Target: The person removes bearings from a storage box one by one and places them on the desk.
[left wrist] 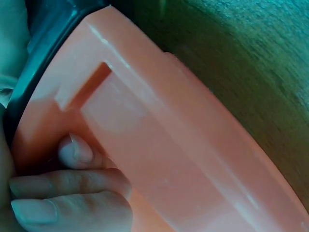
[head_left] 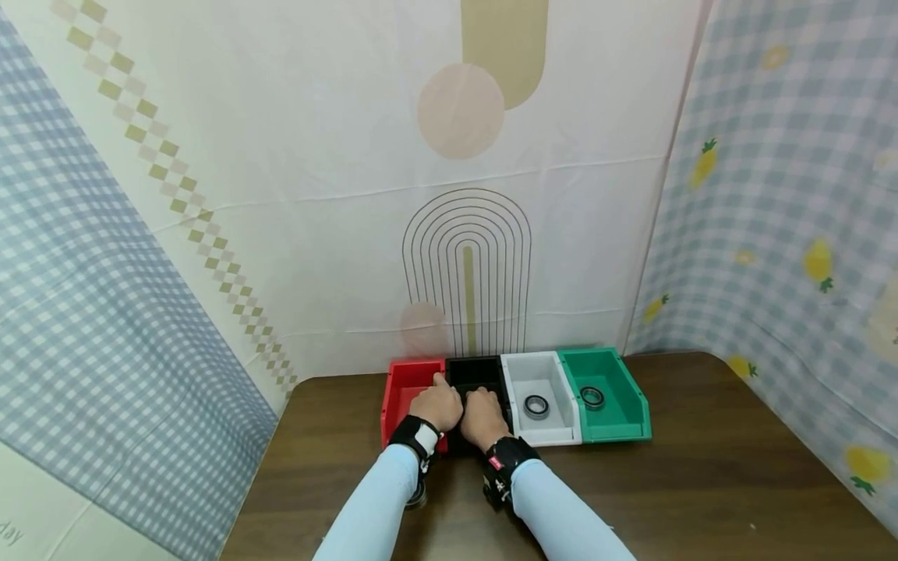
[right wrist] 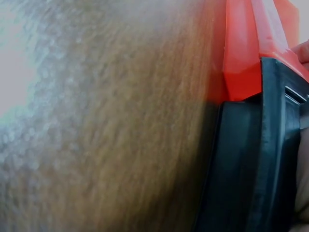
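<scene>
Four small bins stand in a row: a red bin (head_left: 407, 380), a black bin (head_left: 473, 368), a white bin (head_left: 533, 368) and a green bin (head_left: 617, 405). My left hand (head_left: 436, 407) reaches over the red bin's right side, where it meets the black bin. Its curled fingers (left wrist: 72, 186) grip the wall there, inside the red bin. Beside it, my right hand (head_left: 484, 419) is down in the black bin, knuckles up; its fingertips are hidden. One ring-shaped bearing (head_left: 536, 406) lies in the white bin, another bearing (head_left: 592, 398) in the green bin.
The bins stand on a brown wooden table (head_left: 323, 436) close to a hanging cloth (head_left: 337, 234) at the back. Another round bearing (head_left: 417, 495) shows on the table, partly behind the left forearm. Checked cloth (head_left: 772, 257) hangs along the right side.
</scene>
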`<action>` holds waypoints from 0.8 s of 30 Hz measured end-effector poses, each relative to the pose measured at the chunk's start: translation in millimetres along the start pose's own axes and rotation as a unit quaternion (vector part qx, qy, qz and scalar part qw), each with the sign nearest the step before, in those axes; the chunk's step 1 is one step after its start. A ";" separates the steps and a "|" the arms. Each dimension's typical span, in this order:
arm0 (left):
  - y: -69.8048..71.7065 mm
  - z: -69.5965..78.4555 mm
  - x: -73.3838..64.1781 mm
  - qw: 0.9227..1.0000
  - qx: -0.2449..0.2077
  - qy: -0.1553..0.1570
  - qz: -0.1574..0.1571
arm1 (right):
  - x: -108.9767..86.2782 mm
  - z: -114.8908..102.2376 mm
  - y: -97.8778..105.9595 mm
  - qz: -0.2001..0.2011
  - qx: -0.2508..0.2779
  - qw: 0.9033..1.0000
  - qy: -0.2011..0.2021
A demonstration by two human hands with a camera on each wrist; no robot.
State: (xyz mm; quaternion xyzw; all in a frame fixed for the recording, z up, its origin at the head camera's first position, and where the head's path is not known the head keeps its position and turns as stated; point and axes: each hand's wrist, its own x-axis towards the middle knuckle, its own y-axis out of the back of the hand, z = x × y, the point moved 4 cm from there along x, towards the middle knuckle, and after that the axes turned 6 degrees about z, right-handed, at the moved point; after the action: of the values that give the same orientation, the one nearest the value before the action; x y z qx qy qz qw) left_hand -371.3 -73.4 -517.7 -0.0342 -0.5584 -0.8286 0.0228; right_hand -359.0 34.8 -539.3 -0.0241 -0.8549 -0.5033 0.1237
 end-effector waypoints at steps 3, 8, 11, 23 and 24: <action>0.0 -0.1 -1.3 1.000 0.000 0.005 -0.004 | -1.1 -0.9 0.8 -0.002 -0.005 1.000 -0.001; 0.5 0.0 0.4 1.000 0.000 0.010 -0.003 | -1.8 -2.9 3.6 -0.001 -0.005 1.000 -0.007; -0.4 -0.1 1.3 1.000 0.001 0.011 -0.004 | -2.4 -2.9 4.3 -0.002 -0.008 1.000 -0.010; -18.0 -11.3 14.9 1.000 0.001 0.001 -0.002 | -2.4 -0.9 1.4 0.014 -0.006 1.000 -0.012; -17.9 -11.4 15.1 1.000 0.001 0.003 -0.003 | -2.1 -1.1 1.2 0.017 -0.008 1.000 -0.010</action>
State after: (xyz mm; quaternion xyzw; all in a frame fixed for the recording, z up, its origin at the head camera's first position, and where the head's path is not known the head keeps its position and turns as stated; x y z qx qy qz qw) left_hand -388.0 -77.2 -537.3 -0.0299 -0.5594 -0.8281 0.0218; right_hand -356.6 34.7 -538.2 -0.0444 -0.8517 -0.5074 0.1232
